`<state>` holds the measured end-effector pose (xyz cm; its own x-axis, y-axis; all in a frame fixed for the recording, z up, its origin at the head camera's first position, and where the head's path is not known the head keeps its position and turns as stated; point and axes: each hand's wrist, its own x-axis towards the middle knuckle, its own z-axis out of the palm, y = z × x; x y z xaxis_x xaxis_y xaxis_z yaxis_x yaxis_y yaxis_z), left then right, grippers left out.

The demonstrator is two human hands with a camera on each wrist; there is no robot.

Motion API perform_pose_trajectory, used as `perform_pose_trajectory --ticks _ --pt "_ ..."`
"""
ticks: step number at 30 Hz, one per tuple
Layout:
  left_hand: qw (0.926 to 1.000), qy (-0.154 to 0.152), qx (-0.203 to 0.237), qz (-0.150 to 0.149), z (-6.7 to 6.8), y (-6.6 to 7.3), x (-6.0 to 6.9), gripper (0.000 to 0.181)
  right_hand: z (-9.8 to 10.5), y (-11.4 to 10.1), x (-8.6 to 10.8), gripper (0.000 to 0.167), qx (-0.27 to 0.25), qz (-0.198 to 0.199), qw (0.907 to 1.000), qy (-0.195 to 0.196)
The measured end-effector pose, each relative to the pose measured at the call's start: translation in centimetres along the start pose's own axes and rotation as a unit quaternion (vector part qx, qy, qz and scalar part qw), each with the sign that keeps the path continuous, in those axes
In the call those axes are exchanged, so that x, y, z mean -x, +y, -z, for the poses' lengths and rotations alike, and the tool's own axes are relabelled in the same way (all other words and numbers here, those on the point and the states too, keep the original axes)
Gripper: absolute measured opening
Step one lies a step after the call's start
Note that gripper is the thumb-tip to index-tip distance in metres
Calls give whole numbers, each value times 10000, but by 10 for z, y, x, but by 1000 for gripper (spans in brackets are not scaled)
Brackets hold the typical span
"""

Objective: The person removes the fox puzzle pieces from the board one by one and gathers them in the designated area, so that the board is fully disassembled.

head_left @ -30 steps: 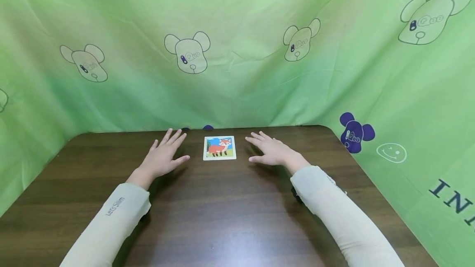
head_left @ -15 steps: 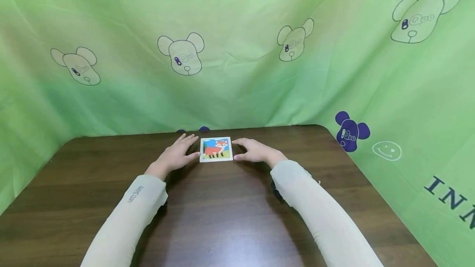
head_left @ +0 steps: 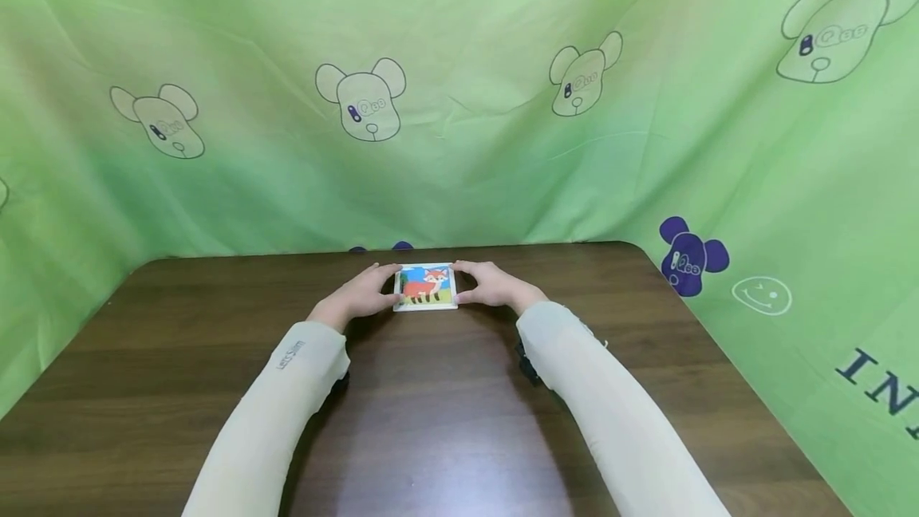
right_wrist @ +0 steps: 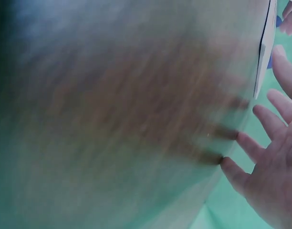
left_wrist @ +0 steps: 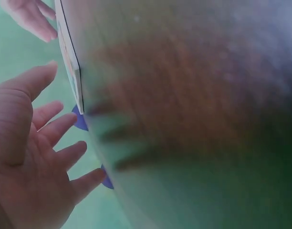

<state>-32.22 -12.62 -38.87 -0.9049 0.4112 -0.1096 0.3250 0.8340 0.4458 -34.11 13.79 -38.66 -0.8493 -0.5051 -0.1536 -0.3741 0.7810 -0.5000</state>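
Observation:
A square, white-framed fox picture [head_left: 426,287] lies flat near the far edge of the dark wooden table [head_left: 424,389]. At its left side is my left hand [head_left: 359,294], thumb and forefinger at the frame's edge. My right hand [head_left: 491,284] is at the right side in the same way. In the left wrist view, the left hand [left_wrist: 36,152] has its fingers spread, with a small gap between thumb and panel [left_wrist: 69,57]. The right wrist view shows the right hand [right_wrist: 275,157] with parted, relaxed fingers beside the panel [right_wrist: 264,52]. Neither hand visibly grips it.
A green cloth [head_left: 445,182] printed with bear heads hangs behind the table and along its right side. The table's rounded far right corner [head_left: 628,250] stands close to the cloth. Dark finger shadows or reflections show on the tabletop in both wrist views.
Both hands have come inward from either side, to the edges of the fox picture. Their thumbs and forefingers have drawn closer to it. The picture lies in about the same place.

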Motion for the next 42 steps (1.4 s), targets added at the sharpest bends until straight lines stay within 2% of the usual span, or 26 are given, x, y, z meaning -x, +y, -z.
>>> perform_pose_trajectory --ticks 6,13,19,23,29,34,42 --pt "9997 -209 33 122 0 -2 -3 67 -4 -5 2 70 382 -402 9983 -159" --pt "9988 -483 -3 99 5 1 2 66 -3 -12 3 70 462 -559 9971 -250" --pt "9982 -556 35 243 8 7 7 66 -4 -13 6 70 483 -443 9973 -335" --pt "9980 -595 26 200 7 10 7 70 -4 -10 8 69 522 -363 9973 -361" --pt "9975 -693 10 160 7 9 7 72 -2 -8 12 70 408 -280 9980 -401" --pt "9971 -734 -6 189 10 8 8 71 -1 -10 14 71 542 -94 9979 -352" --pt "9967 -757 -86 291 4 13 10 69 -3 -16 24 67 620 -234 9969 -434"
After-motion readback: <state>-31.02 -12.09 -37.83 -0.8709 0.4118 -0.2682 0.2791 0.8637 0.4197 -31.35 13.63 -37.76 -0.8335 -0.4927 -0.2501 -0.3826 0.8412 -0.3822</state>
